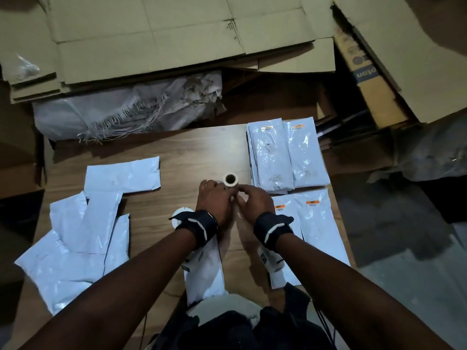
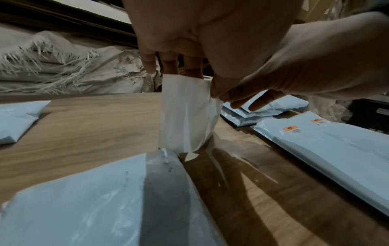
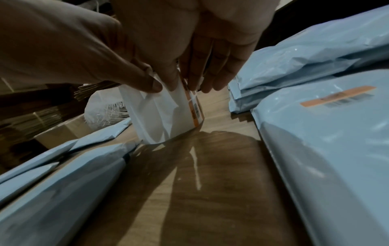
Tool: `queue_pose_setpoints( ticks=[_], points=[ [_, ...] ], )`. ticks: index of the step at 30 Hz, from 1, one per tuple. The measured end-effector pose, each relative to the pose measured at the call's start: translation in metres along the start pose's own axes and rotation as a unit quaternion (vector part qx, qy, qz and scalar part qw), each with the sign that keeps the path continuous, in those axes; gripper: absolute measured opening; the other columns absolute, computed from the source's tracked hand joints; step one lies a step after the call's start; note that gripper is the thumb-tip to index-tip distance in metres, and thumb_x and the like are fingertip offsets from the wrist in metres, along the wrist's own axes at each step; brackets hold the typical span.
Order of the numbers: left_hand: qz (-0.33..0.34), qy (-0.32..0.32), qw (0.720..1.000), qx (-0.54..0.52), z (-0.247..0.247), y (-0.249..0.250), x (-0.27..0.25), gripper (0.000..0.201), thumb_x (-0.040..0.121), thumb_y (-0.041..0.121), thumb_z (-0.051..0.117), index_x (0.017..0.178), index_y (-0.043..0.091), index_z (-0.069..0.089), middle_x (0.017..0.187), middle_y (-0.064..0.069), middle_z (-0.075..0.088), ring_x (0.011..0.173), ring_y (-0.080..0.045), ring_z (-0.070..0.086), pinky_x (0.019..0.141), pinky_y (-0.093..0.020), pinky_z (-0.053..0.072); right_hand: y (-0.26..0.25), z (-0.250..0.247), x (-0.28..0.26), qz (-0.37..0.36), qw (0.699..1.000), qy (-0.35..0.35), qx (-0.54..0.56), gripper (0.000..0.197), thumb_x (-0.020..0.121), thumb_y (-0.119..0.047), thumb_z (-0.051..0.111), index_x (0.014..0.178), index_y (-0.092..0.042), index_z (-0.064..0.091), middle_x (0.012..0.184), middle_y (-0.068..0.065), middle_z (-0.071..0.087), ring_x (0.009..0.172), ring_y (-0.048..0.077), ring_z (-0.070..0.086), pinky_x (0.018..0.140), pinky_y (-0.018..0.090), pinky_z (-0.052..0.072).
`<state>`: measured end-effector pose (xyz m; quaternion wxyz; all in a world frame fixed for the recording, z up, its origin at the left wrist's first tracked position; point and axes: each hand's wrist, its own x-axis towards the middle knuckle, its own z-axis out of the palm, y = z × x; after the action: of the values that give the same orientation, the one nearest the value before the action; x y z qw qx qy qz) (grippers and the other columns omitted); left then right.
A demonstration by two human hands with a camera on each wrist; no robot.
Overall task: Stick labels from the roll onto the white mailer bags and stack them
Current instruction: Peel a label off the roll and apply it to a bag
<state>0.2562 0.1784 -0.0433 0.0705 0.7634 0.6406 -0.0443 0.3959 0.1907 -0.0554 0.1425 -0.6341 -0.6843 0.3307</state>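
Observation:
The label roll stands upright on the wooden table, white with an orange barcode label on its side. My left hand grips the roll's top and its loose white liner, thumb pressed on the liner. My right hand pinches the strip's edge by the orange label. One white mailer bag lies under my forearms. Unlabelled bags lie scattered at the left. Labelled bags are stacked at the far right and near right.
Flattened cardboard boxes and a frayed woven sack lie beyond the table's far edge. An open carton stands at the right. A small white round object sits by my left wrist.

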Motion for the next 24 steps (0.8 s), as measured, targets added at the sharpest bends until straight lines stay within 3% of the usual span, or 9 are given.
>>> queue_pose_setpoints(
  ticks=[5, 11, 18, 24],
  points=[
    [0.01, 0.014, 1.0, 0.007, 0.005, -0.002, 0.003, 0.024, 0.092, 0.04, 0.054, 0.115, 0.04, 0.062, 0.096, 0.001, 0.068, 0.098, -0.03, 0.055, 0.096, -0.042, 0.031, 0.003, -0.009, 0.001, -0.013, 0.998, -0.024, -0.058, 0.029, 0.094, -0.029, 0.052, 0.119, -0.027, 0.068, 0.116, 0.004, 0.07, 0.109, 0.029, 0.061, 0.087, 0.04, 0.051],
    [0.013, 0.012, 1.0, -0.002, 0.011, -0.002, 0.001, 0.035, 0.092, 0.035, 0.054, 0.126, 0.041, 0.057, 0.107, 0.001, 0.066, 0.106, -0.031, 0.054, 0.099, -0.042, 0.03, 0.003, -0.009, -0.001, 0.0, 0.998, -0.006, -0.058, 0.031, 0.091, -0.042, 0.056, 0.117, -0.03, 0.069, 0.115, -0.004, 0.071, 0.109, 0.021, 0.063, 0.087, 0.032, 0.05],
    [0.012, 0.021, 1.0, -0.01, 0.01, -0.002, 0.001, 0.023, 0.094, 0.042, 0.053, 0.113, 0.039, 0.066, 0.098, 0.001, 0.067, 0.099, -0.03, 0.056, 0.093, -0.041, 0.034, 0.005, -0.01, 0.0, 0.011, 0.998, -0.022, -0.066, 0.028, 0.093, -0.038, 0.055, 0.116, -0.032, 0.07, 0.113, -0.001, 0.072, 0.108, 0.024, 0.063, 0.087, 0.032, 0.049],
    [0.023, 0.011, 1.0, -0.015, 0.005, -0.003, 0.001, 0.027, 0.089, 0.035, 0.058, 0.115, 0.037, 0.065, 0.097, 0.0, 0.066, 0.099, -0.031, 0.054, 0.093, -0.04, 0.032, 0.005, -0.011, 0.001, 0.01, 0.997, -0.021, -0.067, 0.024, 0.091, -0.039, 0.056, 0.107, -0.03, 0.071, 0.105, -0.002, 0.073, 0.101, 0.024, 0.064, 0.081, 0.032, 0.05]
  ],
)
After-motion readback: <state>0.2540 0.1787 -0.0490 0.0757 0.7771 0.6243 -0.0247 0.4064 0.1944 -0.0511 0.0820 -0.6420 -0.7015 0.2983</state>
